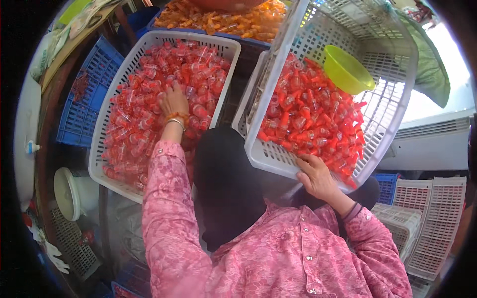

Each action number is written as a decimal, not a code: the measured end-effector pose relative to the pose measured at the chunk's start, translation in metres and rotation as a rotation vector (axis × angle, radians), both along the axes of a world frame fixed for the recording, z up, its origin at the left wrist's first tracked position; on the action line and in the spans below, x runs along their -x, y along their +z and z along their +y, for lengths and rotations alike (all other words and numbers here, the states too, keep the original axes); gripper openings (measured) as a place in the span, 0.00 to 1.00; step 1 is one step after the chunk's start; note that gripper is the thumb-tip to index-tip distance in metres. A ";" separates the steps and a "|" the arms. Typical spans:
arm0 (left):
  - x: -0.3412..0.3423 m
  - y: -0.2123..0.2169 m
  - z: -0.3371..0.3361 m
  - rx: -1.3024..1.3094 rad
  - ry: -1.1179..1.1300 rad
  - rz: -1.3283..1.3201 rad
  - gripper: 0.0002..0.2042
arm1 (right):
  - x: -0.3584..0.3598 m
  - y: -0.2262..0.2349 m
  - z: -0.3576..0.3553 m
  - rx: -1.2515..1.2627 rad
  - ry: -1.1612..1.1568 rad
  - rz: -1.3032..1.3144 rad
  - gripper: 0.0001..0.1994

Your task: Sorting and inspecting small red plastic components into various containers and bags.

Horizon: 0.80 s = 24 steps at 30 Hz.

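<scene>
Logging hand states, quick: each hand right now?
Left hand: among small red bottles; whether it grips one cannot be told.
Right hand: holding the white crate by its rim.

Left hand [175, 102]: fingertips lost among red bottles [141, 102]; whether they grip one, cannot tell.
Right hand [318, 178]: grip unclear; some fingertips out of sight at the rim of the tilted basket [256, 151].
Tilted basket: far end cropped by the upper edge.
Lower basket [242, 116]: mostly hidden beneath the tilted one.
Red bottles: deeper layers buried; markings too small to tell.
Orange bottles [208, 21]: partly covered by a red bowl [228, 4], itself cropped above.
Pink shirt [268, 248]: cropped below.
</scene>
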<state>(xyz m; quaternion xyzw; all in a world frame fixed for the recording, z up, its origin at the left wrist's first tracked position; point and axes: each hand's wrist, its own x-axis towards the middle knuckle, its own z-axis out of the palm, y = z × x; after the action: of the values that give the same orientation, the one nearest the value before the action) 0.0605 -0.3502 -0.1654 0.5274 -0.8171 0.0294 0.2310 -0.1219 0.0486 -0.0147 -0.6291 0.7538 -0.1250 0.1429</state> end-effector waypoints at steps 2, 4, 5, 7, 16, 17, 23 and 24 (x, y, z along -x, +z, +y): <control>-0.008 0.009 -0.012 -0.025 0.052 0.028 0.12 | -0.001 -0.003 0.002 -0.013 -0.021 -0.022 0.21; -0.012 0.020 -0.019 -0.041 0.075 0.045 0.12 | -0.004 -0.002 0.000 0.001 -0.043 -0.021 0.20; -0.014 0.024 -0.021 0.060 0.046 0.058 0.14 | -0.003 -0.001 -0.001 0.009 -0.054 -0.017 0.20; -0.017 0.028 -0.023 0.267 -0.006 0.082 0.16 | -0.002 -0.001 0.000 0.004 -0.056 -0.013 0.20; 0.037 0.020 -0.018 -0.444 -0.132 -0.107 0.17 | -0.005 -0.001 -0.002 0.006 -0.055 -0.026 0.20; 0.037 0.016 -0.022 -0.434 -0.125 -0.061 0.17 | -0.005 0.000 -0.002 0.008 -0.060 -0.022 0.19; -0.009 -0.014 -0.057 -0.685 -0.238 0.562 0.16 | -0.007 0.000 -0.003 0.010 -0.056 -0.021 0.20; -0.008 -0.005 -0.054 -0.684 -0.242 0.558 0.16 | -0.005 0.001 -0.003 0.011 -0.061 -0.015 0.20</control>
<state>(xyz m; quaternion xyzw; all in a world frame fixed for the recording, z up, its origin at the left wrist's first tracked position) 0.0690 -0.4043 -0.1704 0.4616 -0.7421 -0.4127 0.2567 -0.1173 0.0455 -0.0141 -0.6057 0.7707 -0.1384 0.1412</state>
